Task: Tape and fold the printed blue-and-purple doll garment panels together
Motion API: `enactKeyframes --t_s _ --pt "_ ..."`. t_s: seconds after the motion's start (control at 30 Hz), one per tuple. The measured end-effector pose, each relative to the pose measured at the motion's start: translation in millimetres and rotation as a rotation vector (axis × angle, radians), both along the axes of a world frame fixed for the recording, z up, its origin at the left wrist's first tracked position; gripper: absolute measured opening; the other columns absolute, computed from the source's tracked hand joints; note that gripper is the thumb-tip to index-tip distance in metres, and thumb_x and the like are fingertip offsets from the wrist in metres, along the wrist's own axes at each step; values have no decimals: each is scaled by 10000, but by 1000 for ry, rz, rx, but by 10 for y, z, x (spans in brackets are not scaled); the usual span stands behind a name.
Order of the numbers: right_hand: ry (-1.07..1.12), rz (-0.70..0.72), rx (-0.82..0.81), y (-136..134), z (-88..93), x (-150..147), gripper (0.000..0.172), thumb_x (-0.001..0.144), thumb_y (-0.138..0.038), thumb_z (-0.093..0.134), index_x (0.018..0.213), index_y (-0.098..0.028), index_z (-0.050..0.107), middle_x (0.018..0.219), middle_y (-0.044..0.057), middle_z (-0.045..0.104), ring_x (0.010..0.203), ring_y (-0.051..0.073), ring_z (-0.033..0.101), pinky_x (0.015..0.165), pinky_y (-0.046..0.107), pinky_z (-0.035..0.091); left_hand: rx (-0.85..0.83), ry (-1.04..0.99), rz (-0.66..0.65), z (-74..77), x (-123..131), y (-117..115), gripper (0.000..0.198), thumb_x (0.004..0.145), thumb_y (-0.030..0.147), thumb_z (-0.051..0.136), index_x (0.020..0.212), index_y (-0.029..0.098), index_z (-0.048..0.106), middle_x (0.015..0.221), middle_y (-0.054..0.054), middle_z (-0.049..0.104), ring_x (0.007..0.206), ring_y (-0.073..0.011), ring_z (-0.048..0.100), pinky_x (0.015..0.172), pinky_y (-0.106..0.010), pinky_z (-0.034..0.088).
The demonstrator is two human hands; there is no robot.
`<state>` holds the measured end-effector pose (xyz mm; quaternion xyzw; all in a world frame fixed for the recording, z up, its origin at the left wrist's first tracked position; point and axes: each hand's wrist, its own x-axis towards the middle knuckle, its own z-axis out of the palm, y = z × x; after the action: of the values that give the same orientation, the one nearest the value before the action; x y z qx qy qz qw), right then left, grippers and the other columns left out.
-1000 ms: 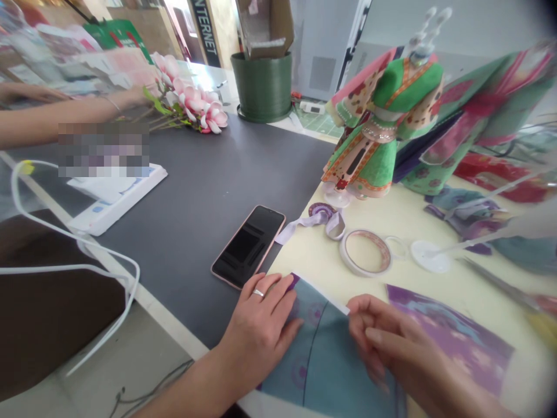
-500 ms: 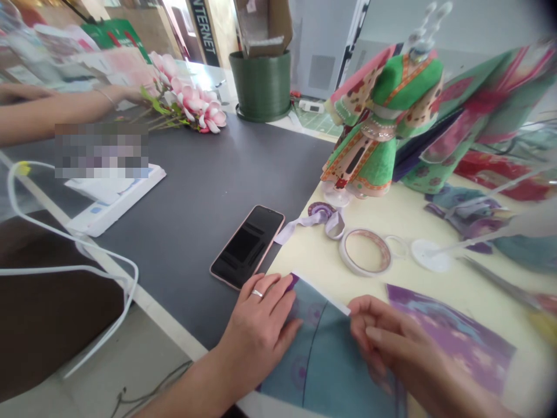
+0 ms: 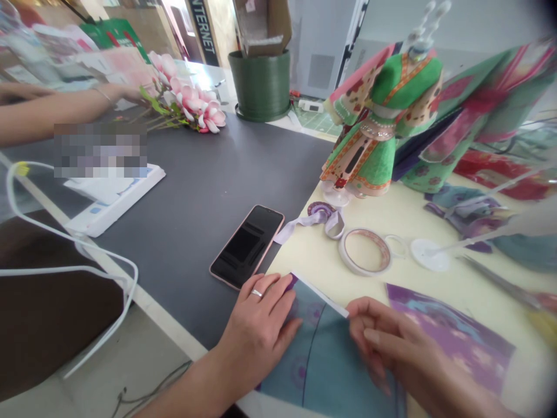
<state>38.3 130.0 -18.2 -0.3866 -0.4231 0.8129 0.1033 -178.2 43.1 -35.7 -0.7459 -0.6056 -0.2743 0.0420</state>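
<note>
A blue-green piece of fabric (image 3: 335, 360) with purple patterns and a dark line lies at the near edge of the cream surface. Along its far edge runs a narrow white tape strip (image 3: 319, 295). My left hand (image 3: 263, 319), a ring on one finger, rests flat on the fabric's left part, fingertips by its purple corner. At the strip's right end, my right hand (image 3: 383, 337) is closed in a pinch, its fingertips on the strip and fabric edge. Beyond the strip sits a tape roll (image 3: 365, 251). A phone (image 3: 247, 247) lies just past my left hand.
A purple patterned fabric piece (image 3: 456, 337) and scissors (image 3: 500, 281) lie to the right. Behind stands a small green dress on a stand (image 3: 369, 128), near a lilac ribbon (image 3: 300, 223). Another person's arm (image 3: 56, 113) reaches in beside pink flowers (image 3: 195, 104). A white cable (image 3: 87, 270) hangs left.
</note>
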Motion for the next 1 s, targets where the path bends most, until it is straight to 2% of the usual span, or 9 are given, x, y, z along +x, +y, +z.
enactKeyframes --t_s 0.73,1.0 --pt "-28 16 8 -15 25 15 206 862 -313 586 1016 -196 516 646 -43 492 494 67 416 430 191 324 14 -12 30 -4 8 -12 209 829 194 582 1010 95 552 1174 -164 612 1119 -290 509 945 -475 423" --pt "-53 37 17 -9 53 19 188 859 -335 586 969 -191 537 620 -49 480 476 60 408 437 199 294 16 -6 24 -8 8 0 234 825 195 588 1026 83 550 1165 -170 617 1125 -298 508 951 -479 419"
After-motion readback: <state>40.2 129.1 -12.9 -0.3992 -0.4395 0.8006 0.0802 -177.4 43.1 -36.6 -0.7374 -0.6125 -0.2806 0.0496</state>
